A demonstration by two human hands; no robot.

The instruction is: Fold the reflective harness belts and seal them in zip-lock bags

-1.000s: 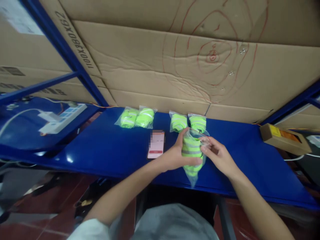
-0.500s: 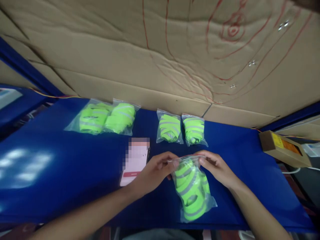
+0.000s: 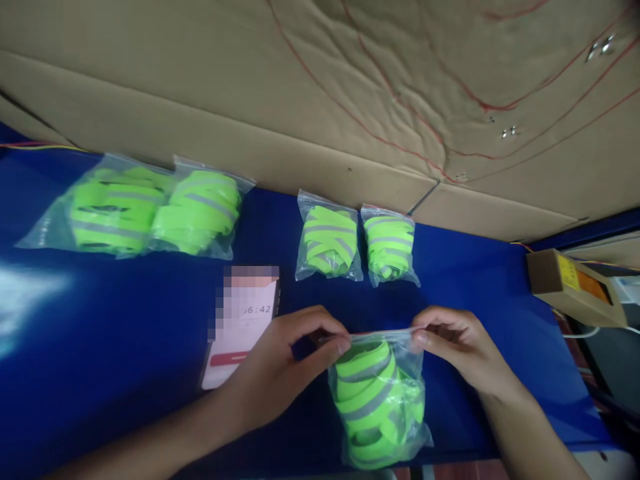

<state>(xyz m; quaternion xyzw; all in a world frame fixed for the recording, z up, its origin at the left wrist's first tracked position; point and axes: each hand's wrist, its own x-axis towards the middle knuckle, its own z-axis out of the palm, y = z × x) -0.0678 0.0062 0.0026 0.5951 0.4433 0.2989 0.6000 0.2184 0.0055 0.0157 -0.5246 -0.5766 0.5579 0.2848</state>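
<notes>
A clear zip bag hangs between my hands at the near edge of the table. Inside it are bright yellow-green straps with grey reflective stripes, rolled up. My left hand pinches the top left corner of the bag between thumb and fingers. At the opposite top corner, my right hand pinches the seal strip, which is stretched nearly straight. A phone with a lit screen lies just beyond my left wrist, partly covered by it.
Two similar filled bags stand near the cardboard wall, and two larger ones touch each other farther left. A cardboard box sits at the right on the blue table. Cables run along the back.
My hands have moved slightly apart, pulling the bag's top edge straighter. The view has shifted closer to the table, so the bags at the left appear larger.
</notes>
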